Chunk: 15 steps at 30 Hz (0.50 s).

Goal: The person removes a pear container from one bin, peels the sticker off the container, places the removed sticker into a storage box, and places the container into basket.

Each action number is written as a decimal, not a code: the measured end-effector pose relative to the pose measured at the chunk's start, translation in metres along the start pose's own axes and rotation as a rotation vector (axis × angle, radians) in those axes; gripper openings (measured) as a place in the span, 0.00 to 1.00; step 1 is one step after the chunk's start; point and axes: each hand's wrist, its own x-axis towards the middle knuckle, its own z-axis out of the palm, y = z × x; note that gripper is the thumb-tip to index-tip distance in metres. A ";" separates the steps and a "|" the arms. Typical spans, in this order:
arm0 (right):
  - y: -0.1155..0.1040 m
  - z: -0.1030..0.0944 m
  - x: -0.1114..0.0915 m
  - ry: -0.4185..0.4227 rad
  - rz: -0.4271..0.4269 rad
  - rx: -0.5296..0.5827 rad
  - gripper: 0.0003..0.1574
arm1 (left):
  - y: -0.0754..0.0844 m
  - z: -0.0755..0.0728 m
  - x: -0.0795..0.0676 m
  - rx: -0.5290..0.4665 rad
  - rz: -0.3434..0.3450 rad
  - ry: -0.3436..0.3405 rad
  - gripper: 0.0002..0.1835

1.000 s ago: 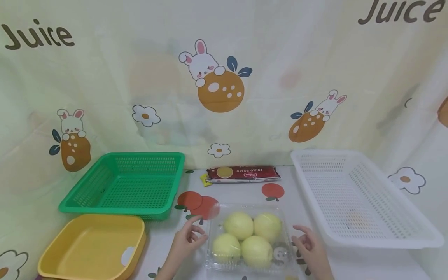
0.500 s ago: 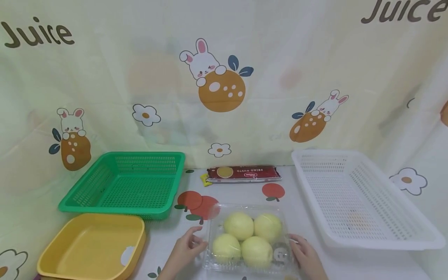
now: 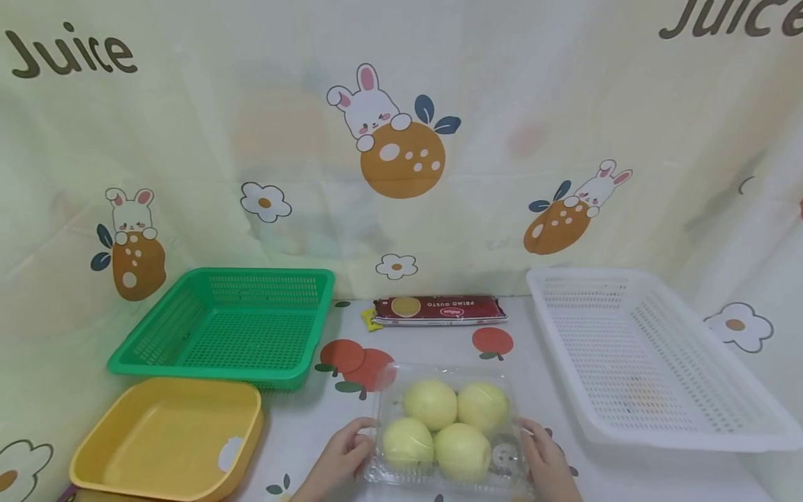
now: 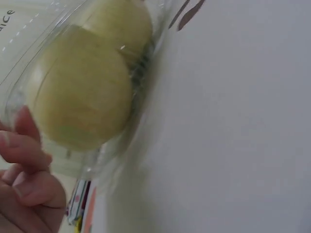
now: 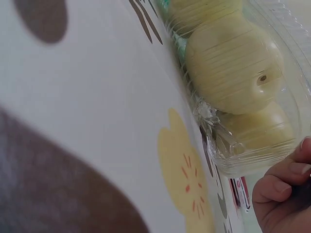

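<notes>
A clear plastic clamshell box [image 3: 448,373] with several pale yellow pears [image 3: 461,452] stands at the table's front middle, its lid down. In the head view my left hand [image 3: 341,453] touches the box's left side with loosely bent fingers. The left wrist view has the same hand [image 4: 29,179] with a fingertip at the box's edge, beside a pear [image 4: 80,90]. At the box's right side, my right hand [image 3: 544,453] touches the edge. The right wrist view shows its bent fingers [image 5: 286,179] beside the rim; their tips are partly cut off.
A green basket [image 3: 219,376] and a yellow tub [image 3: 141,491] stand at the left. A white basket [image 3: 684,436] fills the right side. Behind the box lies a red biscuit pack [image 3: 439,310] beside a small yellow packet [image 3: 370,320], before a printed curtain [image 3: 282,125].
Both hands have moved inward to the box's sides. The right hand reached its edge first, then the left. The box and pears stay in place; the head view has shifted slightly.
</notes>
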 end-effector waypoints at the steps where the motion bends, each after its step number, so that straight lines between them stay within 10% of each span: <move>1: 0.000 0.000 0.000 -0.001 -0.003 -0.002 0.24 | -0.001 0.001 0.000 -0.006 -0.006 0.013 0.20; 15: -0.002 0.000 0.001 0.032 -0.010 -0.042 0.26 | -0.005 0.020 0.000 0.117 0.264 0.288 0.14</move>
